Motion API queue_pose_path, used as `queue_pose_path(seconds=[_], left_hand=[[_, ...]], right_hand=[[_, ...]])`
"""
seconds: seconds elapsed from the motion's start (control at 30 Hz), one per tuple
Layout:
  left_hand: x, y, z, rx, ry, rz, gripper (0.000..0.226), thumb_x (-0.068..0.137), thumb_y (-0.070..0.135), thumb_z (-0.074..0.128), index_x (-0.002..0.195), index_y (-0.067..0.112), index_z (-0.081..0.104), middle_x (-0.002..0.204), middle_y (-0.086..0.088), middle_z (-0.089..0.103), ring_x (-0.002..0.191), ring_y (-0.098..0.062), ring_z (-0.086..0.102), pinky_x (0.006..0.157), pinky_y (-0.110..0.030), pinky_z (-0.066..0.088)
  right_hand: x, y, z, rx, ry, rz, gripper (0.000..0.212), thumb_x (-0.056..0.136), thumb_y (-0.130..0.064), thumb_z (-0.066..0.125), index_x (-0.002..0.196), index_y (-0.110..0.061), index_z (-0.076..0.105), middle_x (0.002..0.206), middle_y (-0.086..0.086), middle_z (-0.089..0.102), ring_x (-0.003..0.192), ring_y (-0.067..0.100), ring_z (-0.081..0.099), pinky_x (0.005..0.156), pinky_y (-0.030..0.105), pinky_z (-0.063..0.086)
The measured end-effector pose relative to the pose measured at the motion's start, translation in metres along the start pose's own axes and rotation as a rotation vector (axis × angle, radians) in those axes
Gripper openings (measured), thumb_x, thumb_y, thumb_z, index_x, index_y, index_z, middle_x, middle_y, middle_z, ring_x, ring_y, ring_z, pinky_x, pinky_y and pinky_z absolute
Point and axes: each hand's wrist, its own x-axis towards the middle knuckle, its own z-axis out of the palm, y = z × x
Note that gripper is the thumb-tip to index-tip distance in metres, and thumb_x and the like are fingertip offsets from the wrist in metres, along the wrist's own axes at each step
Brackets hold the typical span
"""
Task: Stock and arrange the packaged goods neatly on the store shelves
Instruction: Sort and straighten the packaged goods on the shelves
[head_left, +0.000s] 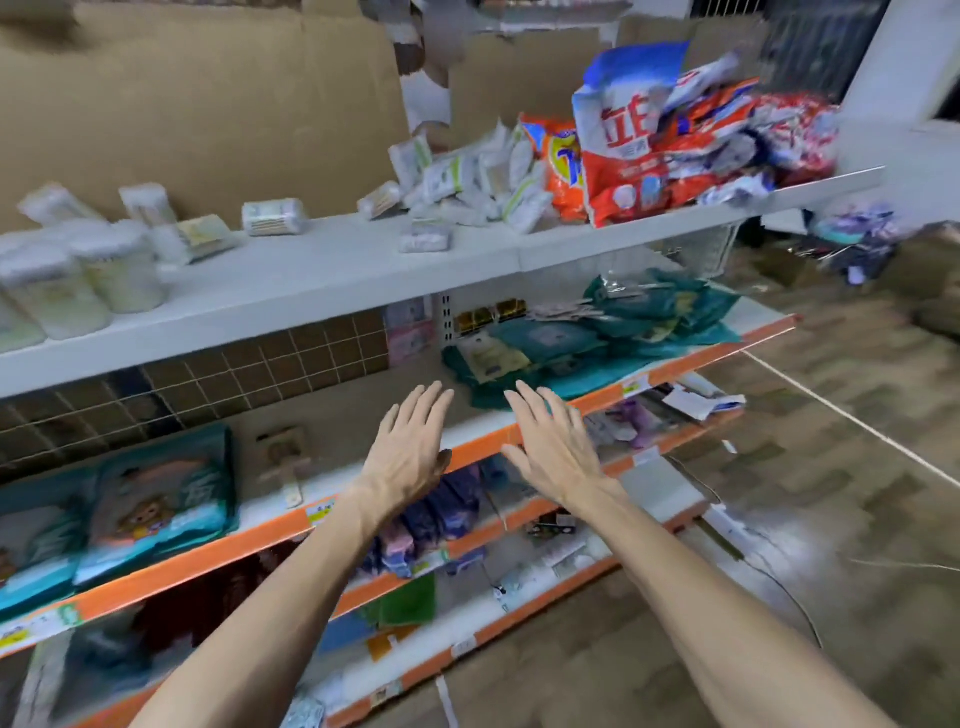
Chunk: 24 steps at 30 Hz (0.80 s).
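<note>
My left hand (410, 447) and my right hand (550, 447) are both stretched forward with straight fingers, empty, in front of the second shelf (571, 408) with its orange edge. Just beyond the fingertips lies a heap of teal packs (597, 332). On the white top shelf (322, 270) sit red and blue detergent bags (649, 140), an orange bag (561, 166), a loose pile of small white packets (478, 182) and clear tubs of cotton swabs (78, 275). Teal packs with a bear picture (156, 499) stand at the left of the second shelf.
Lower orange-edged shelves hold purple packs (447, 504) and small mixed items (561, 551). Cardboard sheets (182, 104) back the top shelf. The tiled floor (805, 467) lies to the right, with a wire basket (706, 249) and clutter (857, 244) farther back.
</note>
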Motion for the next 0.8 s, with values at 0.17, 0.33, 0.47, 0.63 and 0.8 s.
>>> queue_pose_path(seconds=[0.17,0.33,0.47,0.63,0.8], left_hand=[[0.017,0.060,0.005,-0.010,-0.003,0.042,0.084,0.088,0.032,0.061,0.155,0.016,0.013,0.162,-0.003,0.011,0.149,-0.024,0.011,0.118,-0.044,0.022],[0.036,0.083,0.011,-0.044,-0.024,0.046,0.079,0.089,0.029,0.060,0.154,0.014,0.016,0.161,-0.005,0.014,0.149,-0.026,0.012,0.117,-0.047,0.024],[0.059,0.091,0.021,-0.063,-0.042,0.021,0.076,0.090,0.027,0.058,0.153,0.013,0.017,0.161,-0.005,0.014,0.149,-0.025,0.011,0.118,-0.047,0.023],[0.098,0.109,0.044,-0.102,-0.061,0.008,0.076,0.090,0.026,0.058,0.152,0.012,0.018,0.160,-0.005,0.015,0.148,-0.025,0.011,0.118,-0.047,0.022],[0.162,0.131,0.075,-0.132,-0.053,0.032,0.079,0.090,0.029,0.061,0.153,0.013,0.015,0.161,-0.004,0.014,0.148,-0.023,0.011,0.119,-0.045,0.020]], right_hand=[[-0.027,0.053,-0.003,0.015,-0.021,0.061,0.074,0.094,-0.046,0.051,0.154,-0.016,0.020,0.161,0.003,0.019,0.146,0.027,0.021,0.115,0.045,0.023],[-0.031,0.087,-0.008,0.057,-0.013,0.085,0.072,0.096,-0.044,0.048,0.154,-0.017,0.016,0.161,0.001,0.016,0.147,0.025,0.015,0.117,0.044,0.018],[-0.026,0.107,-0.006,0.061,-0.016,0.088,0.071,0.096,-0.045,0.048,0.154,-0.018,0.017,0.160,0.000,0.020,0.146,0.024,0.016,0.117,0.043,0.020],[-0.009,0.141,0.007,0.055,-0.055,0.084,0.068,0.097,-0.043,0.046,0.154,-0.019,0.018,0.160,-0.001,0.020,0.146,0.022,0.014,0.116,0.043,0.021],[0.027,0.189,0.020,0.007,-0.067,0.081,0.069,0.096,-0.044,0.048,0.153,-0.018,0.020,0.160,-0.001,0.022,0.146,0.024,0.018,0.115,0.042,0.022]])
